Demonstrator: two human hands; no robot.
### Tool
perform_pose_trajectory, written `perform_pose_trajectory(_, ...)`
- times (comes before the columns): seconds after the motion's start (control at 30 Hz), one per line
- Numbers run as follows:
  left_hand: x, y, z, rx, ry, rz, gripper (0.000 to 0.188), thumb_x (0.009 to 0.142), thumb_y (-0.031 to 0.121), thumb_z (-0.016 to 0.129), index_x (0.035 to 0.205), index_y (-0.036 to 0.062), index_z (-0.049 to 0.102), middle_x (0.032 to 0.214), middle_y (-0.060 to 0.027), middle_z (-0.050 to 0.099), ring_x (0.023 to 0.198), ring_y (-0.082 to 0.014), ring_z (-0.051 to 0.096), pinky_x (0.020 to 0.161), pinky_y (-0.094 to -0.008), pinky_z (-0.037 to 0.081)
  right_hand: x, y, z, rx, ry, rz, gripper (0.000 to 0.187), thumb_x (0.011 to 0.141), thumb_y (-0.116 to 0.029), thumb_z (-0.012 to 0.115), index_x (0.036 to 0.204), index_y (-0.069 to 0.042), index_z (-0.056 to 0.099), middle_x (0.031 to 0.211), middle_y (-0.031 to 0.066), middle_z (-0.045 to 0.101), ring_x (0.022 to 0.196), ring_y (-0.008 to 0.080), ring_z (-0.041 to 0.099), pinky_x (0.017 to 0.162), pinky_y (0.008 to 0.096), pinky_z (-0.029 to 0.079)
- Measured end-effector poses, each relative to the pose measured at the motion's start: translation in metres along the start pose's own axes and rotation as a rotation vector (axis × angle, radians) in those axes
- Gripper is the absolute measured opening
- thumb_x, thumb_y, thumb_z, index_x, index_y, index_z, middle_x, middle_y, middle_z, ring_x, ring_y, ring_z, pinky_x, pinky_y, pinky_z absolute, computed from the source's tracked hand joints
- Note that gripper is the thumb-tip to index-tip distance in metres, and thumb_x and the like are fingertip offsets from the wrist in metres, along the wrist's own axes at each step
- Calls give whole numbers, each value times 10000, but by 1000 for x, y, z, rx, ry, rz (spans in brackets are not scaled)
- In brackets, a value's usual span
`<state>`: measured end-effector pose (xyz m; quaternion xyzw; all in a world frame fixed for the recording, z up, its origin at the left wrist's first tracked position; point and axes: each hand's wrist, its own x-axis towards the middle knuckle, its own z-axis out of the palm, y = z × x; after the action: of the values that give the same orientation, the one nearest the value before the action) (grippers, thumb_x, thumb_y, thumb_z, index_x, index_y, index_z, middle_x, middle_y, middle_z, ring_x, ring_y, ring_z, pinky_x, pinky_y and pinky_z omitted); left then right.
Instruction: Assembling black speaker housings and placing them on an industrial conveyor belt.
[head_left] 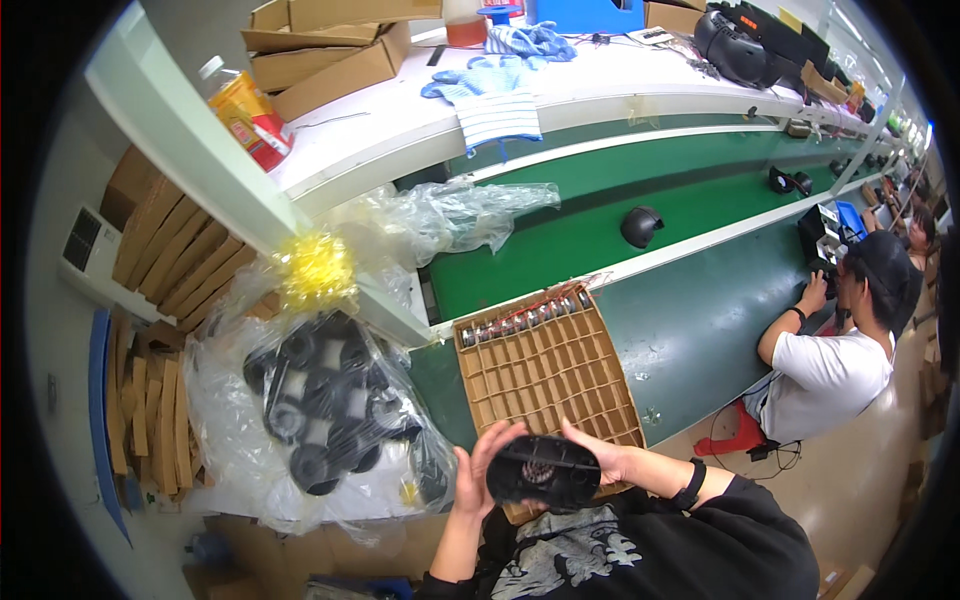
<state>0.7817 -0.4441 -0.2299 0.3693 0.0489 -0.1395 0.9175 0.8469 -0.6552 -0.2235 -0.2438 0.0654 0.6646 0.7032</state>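
Observation:
Low in the middle, I hold a black oval plastic housing (pixel 543 472), its hollow, ribbed side facing up. A round grille of small holes shows inside it. My left hand (pixel 482 468) supports its left end, with the fingers along the far edge and the thumb standing away. At the right end, my right hand (pixel 597 452) grips the housing, its thumb on the far rim. Just beyond the hands is a cardboard divider box (pixel 545 375) with many small cells. Round metallic parts with red wires (pixel 525 320) fill its far row; nearer cells look bare.
To the left, a clear plastic bag (pixel 225 420) covers black round parts (pixel 320 400). A white post (pixel 200 130) rises beside yellow ties (pixel 315 270). Past the bench runs a green conveyor (pixel 560 240) carrying a black shell (pixel 641 227). A co-worker (pixel 835 350) sits at right.

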Motion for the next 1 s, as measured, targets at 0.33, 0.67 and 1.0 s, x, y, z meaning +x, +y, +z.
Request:
perform_pose_trajectory(0.33, -51, -29, -62, -186, -265, -403, 899, 836, 534, 575, 1436, -24, 203, 1451, -212, 302, 1328, -336, 341, 1082, -468, 288, 20, -8, 24, -679, -68, 224, 818, 929, -647, 164, 1258, 29, 485, 906, 142, 666, 781, 182, 654, 603, 295, 527)
perform_pose_trajectory(0.67, -51, -24, -91, -561, -63, 30, 755, 832, 435, 628, 1411, 65, 315, 1437, -227, 305, 1269, -433, 395, 956, -566, 433, 139, -126, -39, -1821, 654, -739, 156, 835, -225, 616, 823, -74, 653, 810, 107, 669, 779, 292, 649, 691, 391, 523)
perform_pose_trajectory(1.0, -72, -15, -106, -529, 78, -8, 781, 835, 465, 603, 1405, 21, 307, 1395, -227, 377, 1253, -430, 410, 974, -537, 425, 238, -173, -90, -2302, 856, -518, 254, 720, -276, 720, 905, -105, 690, 950, 84, 564, 988, 257, 547, 830, 392, 468)
